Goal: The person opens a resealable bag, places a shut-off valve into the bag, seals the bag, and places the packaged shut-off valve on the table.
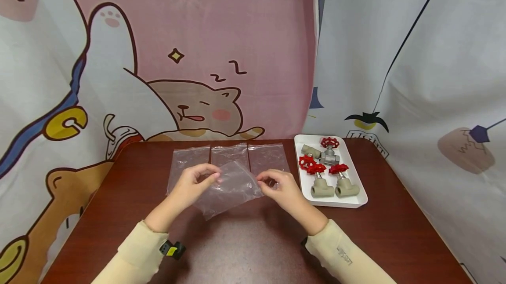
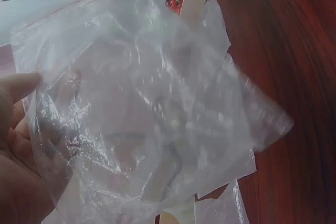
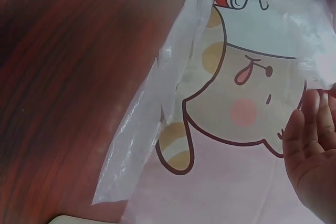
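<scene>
A clear plastic zip bag [image 1: 233, 189] is held up over the table between my two hands. My left hand [image 1: 196, 183] pinches its left side between thumb and fingers. At its right corner, my right hand [image 1: 278, 187] grips the edge with thumb and fingertips. In the left wrist view the wrinkled bag [image 2: 142, 103] fills most of the picture, with some left fingers behind the film. The right wrist view catches part of the bag [image 3: 315, 30] above my right hand [image 3: 315, 150]. The bag looks flat, with nothing inside.
Three more clear bags lie side by side at the table's back: left [image 1: 189, 158], middle [image 1: 229, 154], right [image 1: 269, 156]. A white tray [image 1: 357, 183] at the right holds several valves with red handwheels [image 1: 330, 143]. Printed curtains [image 1: 257, 55] hang behind the brown table [image 1: 245, 249].
</scene>
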{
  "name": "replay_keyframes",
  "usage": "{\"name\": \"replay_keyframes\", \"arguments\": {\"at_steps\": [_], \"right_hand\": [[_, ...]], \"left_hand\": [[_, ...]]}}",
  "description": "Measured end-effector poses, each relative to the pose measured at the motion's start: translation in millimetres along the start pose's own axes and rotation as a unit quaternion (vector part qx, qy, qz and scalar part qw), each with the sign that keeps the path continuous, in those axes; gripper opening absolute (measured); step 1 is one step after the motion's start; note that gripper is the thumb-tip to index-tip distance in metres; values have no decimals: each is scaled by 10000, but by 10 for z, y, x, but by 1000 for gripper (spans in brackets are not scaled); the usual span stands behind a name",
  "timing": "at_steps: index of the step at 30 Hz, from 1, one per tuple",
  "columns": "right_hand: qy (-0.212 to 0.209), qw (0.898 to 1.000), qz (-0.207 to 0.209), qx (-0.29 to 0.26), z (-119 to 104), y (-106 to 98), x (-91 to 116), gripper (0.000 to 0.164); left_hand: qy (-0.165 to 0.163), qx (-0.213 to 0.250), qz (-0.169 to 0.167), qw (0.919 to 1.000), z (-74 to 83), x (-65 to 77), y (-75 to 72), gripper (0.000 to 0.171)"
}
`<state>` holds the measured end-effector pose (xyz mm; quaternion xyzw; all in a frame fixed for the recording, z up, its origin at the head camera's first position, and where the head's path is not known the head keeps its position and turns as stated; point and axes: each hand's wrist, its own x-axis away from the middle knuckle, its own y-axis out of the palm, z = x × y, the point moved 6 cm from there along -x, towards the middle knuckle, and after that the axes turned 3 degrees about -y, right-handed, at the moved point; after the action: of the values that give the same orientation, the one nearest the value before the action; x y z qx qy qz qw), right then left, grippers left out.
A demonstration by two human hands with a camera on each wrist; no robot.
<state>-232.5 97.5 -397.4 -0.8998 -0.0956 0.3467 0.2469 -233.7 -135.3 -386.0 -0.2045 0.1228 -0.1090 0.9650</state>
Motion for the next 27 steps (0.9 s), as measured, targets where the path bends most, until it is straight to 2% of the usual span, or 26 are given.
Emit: {"name": "replay_keyframes", "arguments": {"at_steps": [4, 8, 11, 13, 16, 18, 19, 21, 24, 27], "right_hand": [[117, 9998, 80, -123, -53, -7, -7, 12], [230, 9996, 120, -112, -3, 5, 0, 10], [272, 9996, 105, -11, -1, 1, 5, 6], [236, 9996, 131, 47, -9, 3, 8, 4], [154, 9996, 213, 83, -34, 9, 11, 5], [78, 9995, 297, 65, -53, 13, 15, 9], [49, 9994, 326, 44, -63, 18, 17, 10], [-15, 9993, 382, 19, -88, 27, 21, 12], [-81, 9992, 389, 21, -121, 51, 23, 14], [-191, 9993, 313, 76, -150, 88, 27, 14]], "left_hand": [[30, -119, 30, 9999, 7, -8, 29, 13], [135, -194, 68, 9997, 23, -4, 41, 13], [323, -530, 308, 9976, 37, -4, 40, 17], [608, -896, 711, 9916, 80, 0, 25, 27], [1139, -1398, 1609, 9704, 191, 42, 1, 38], [1386, -1475, 2038, 9579, 270, 89, 20, 37], [1423, -1446, 2118, 9560, 301, 112, 44, 34], [1336, -1310, 1943, 9629, 328, 139, 133, 26], [853, -1161, 1258, 9816, 316, 149, 307, 15], [362, -1210, 729, 9893, 260, 146, 443, 14]]}}
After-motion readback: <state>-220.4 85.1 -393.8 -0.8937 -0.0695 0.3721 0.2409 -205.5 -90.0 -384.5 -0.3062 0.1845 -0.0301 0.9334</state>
